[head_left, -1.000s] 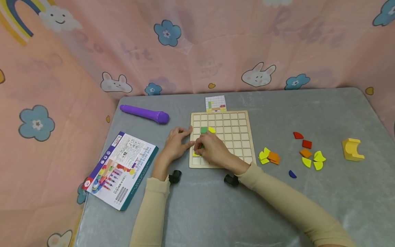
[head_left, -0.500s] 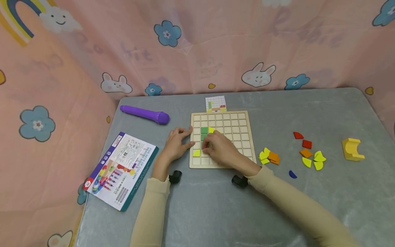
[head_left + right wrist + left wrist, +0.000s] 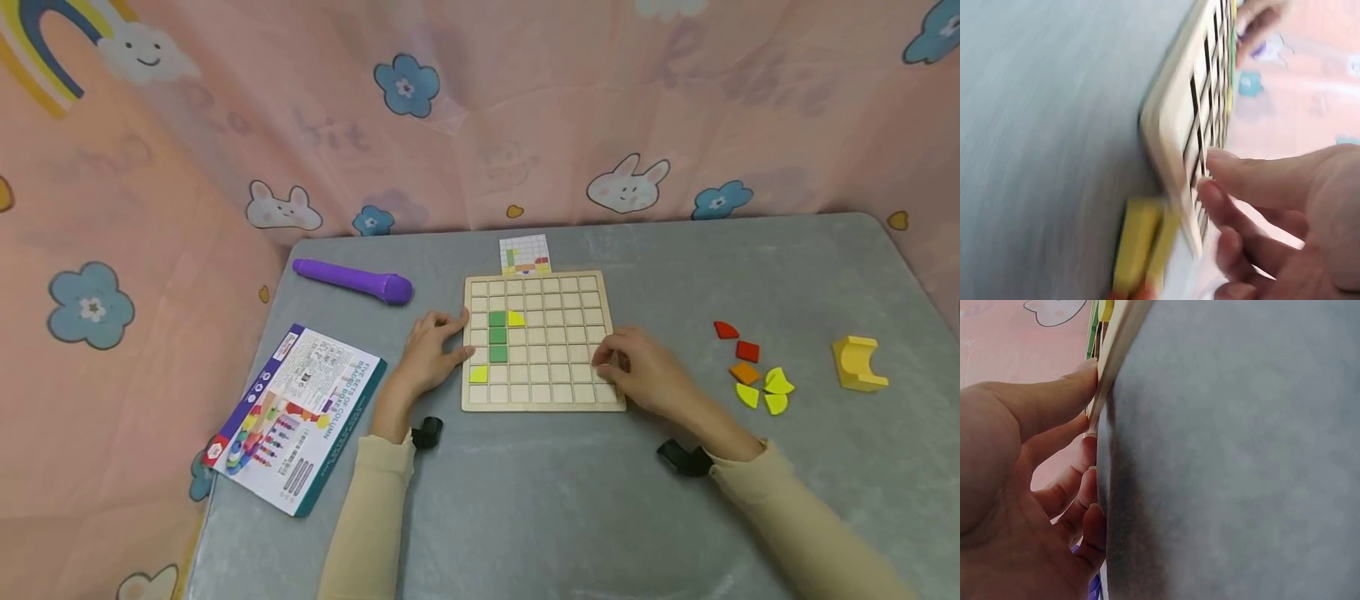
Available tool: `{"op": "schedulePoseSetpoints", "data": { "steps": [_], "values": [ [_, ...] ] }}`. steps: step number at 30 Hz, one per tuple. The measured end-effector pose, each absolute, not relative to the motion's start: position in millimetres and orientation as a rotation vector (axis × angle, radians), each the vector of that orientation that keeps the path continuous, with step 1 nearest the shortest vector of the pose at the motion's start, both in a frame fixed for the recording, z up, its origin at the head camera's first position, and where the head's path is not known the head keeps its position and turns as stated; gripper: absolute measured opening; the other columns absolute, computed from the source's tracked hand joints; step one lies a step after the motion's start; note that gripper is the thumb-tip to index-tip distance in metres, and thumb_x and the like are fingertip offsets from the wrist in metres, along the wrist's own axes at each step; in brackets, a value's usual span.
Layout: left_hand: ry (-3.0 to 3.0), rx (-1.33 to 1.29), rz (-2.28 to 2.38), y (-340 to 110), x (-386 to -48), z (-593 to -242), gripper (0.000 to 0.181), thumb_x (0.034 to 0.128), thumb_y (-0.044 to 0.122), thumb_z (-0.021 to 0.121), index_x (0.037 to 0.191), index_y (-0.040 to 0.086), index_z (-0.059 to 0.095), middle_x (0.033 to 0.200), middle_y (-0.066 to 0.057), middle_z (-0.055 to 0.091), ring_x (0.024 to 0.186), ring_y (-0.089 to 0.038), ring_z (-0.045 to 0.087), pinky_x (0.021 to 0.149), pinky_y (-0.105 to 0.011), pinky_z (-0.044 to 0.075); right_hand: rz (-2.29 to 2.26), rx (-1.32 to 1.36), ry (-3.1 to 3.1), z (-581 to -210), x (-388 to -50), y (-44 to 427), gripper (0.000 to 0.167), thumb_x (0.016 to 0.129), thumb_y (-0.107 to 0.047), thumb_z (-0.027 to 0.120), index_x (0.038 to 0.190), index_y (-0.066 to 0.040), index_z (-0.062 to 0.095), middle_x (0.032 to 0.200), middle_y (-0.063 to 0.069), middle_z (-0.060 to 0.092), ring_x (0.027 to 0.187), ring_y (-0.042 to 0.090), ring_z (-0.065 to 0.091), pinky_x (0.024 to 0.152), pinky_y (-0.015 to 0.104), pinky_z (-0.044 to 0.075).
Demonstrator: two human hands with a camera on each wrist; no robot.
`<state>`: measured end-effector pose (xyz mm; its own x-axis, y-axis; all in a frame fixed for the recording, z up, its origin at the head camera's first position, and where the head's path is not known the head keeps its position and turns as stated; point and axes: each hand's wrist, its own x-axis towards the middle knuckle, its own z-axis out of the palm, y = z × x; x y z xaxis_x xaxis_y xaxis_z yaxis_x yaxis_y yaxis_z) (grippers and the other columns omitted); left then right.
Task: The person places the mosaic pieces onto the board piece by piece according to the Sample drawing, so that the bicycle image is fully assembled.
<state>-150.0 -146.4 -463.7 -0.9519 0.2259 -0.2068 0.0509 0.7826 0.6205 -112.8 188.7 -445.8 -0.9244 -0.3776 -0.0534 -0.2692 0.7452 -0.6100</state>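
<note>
In the head view a wooden grid board [image 3: 555,354] lies mid-table. Three green squares [image 3: 497,335] fill a column of its cells. A yellow curved piece [image 3: 516,318] sits right of the top one, and another yellow piece [image 3: 478,374] lies lower left. My left hand [image 3: 431,354] touches the board's left edge with spread thumb and fingers. Over the right edge hovers my right hand [image 3: 648,371], its thumb and index finger slightly apart, nothing between them. Yellow pieces [image 3: 1138,244] beside the board, blurred in the right wrist view, are hidden by that hand in the head view.
A pattern card [image 3: 525,253] touches the board's far edge. Left are a purple toy microphone [image 3: 352,281] and a printed box [image 3: 296,417]. Further right lie red pieces [image 3: 747,351], an orange square [image 3: 745,372], yellow pieces [image 3: 778,382] and a yellow curved block [image 3: 858,363].
My right hand has left the green squares and swung right to the board's right edge, uncovering the third green square. My left hand stays at the left edge.
</note>
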Motion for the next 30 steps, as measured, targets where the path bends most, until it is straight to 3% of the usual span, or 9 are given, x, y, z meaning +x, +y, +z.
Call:
{"op": "schedulePoseSetpoints", "data": {
  "steps": [4, 7, 14, 20, 26, 30],
  "values": [
    [2.706, 0.208, 0.933, -146, -149, -464, 0.065, 0.1036, 0.028, 0.07, 0.162, 0.019, 0.043, 0.154, -0.018, 0.047, 0.137, -0.036, 0.041, 0.119, -0.055, 0.031, -0.925, -0.51, 2.711, -441, -107, 215, 0.013, 0.094, -0.003, 0.078, 0.106, -0.007, 0.076, 0.114, 0.013, 0.07, 0.108, 0.033, 0.056, 0.094, 0.053, 0.049],
    [2.707, 0.204, 0.936, -145, -149, -463, 0.065, 0.1035, 0.028, 0.07, 0.162, 0.019, 0.043, 0.154, -0.018, 0.047, 0.137, -0.035, 0.041, 0.119, -0.055, 0.032, -0.914, -0.524, 2.692, -441, -104, 230, 0.02, 0.091, -0.004, 0.081, 0.111, -0.008, 0.077, 0.121, 0.014, 0.07, 0.113, 0.034, 0.055, 0.098, 0.055, 0.048],
    [2.702, 0.189, 0.929, -144, -150, -465, 0.065, 0.1037, 0.029, 0.07, 0.162, 0.021, 0.043, 0.155, -0.017, 0.046, 0.138, -0.035, 0.041, 0.12, -0.054, 0.031, -0.883, -0.579, 2.74, -450, -102, 240, 0.027, 0.086, -0.009, 0.088, 0.111, -0.01, 0.079, 0.113, 0.008, 0.074, 0.106, 0.028, 0.059, 0.094, 0.048, 0.047],
    [2.702, 0.187, 0.941, -144, -149, -464, 0.065, 0.1034, 0.028, 0.07, 0.162, 0.02, 0.043, 0.154, -0.017, 0.047, 0.137, -0.035, 0.041, 0.119, -0.054, 0.031, -0.863, -0.587, 2.715, -445, -109, 233, 0.015, 0.09, -0.014, 0.085, 0.105, -0.01, 0.081, 0.094, -0.001, 0.068, 0.086, 0.017, 0.052, 0.075, 0.033, 0.042],
    [2.707, 0.199, 0.935, -145, -149, -464, 0.065, 0.1035, 0.028, 0.07, 0.162, 0.019, 0.043, 0.153, -0.018, 0.047, 0.137, -0.035, 0.041, 0.118, -0.055, 0.032, -0.906, -0.637, 2.731, -441, -115, 212, 0.014, 0.097, -0.01, 0.076, 0.111, -0.012, 0.081, 0.106, 0.005, 0.071, 0.093, 0.021, 0.056, 0.082, 0.039, 0.045],
    [2.709, 0.2, 0.929, -145, -149, -464, 0.065, 0.1034, 0.028, 0.07, 0.162, 0.019, 0.043, 0.153, -0.017, 0.047, 0.136, -0.035, 0.042, 0.118, -0.054, 0.033, -0.981, -0.703, 2.722, -444, -118, 188, 0.012, 0.097, -0.006, 0.074, 0.105, -0.013, 0.079, 0.103, 0.004, 0.07, 0.094, 0.022, 0.057, 0.085, 0.042, 0.045]
  ]
}}
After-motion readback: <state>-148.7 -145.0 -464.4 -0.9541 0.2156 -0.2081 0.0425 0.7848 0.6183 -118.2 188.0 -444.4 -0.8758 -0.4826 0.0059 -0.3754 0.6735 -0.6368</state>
